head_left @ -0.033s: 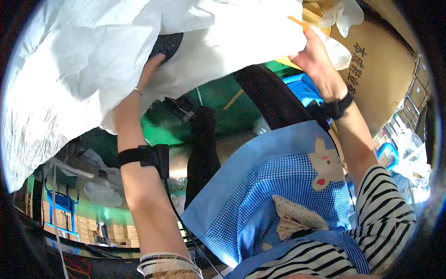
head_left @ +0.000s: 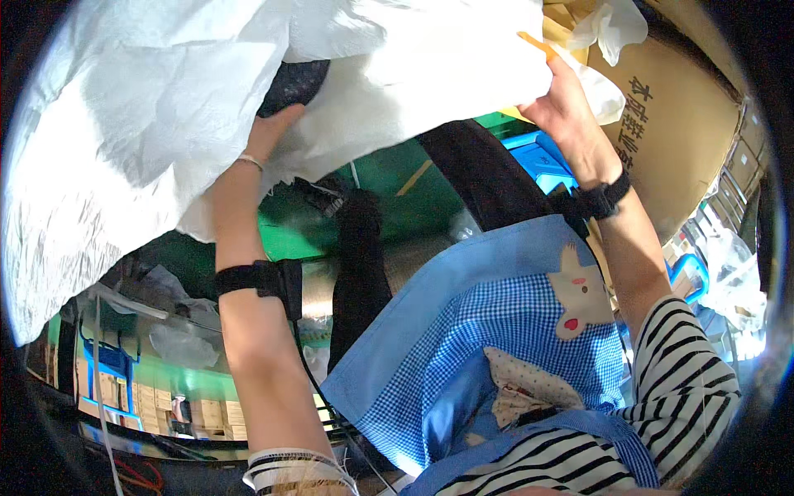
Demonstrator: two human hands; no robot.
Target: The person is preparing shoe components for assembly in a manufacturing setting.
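Observation:
A large crumpled white sheet, perhaps a sack, spreads over the upper left and top. My left hand reaches up at its underside, thumb against the lower edge of a dark speckled piece; the other fingers are hidden behind the white material. At the sheet's right edge, my right hand is closed on the white material, with fingertips partly out of sight. A thin orange strip sticks out by those fingertips; what it is I cannot tell.
A big brown cardboard box stands at the right, with blue plastic below my right hand. Clear plastic bags lie at far right. Below are a green floor, crumpled plastic and a blue frame.
My left hand has shifted slightly down and right, showing more of its back and thumb. My right hand has moved a little to the right with the sheet's edge.

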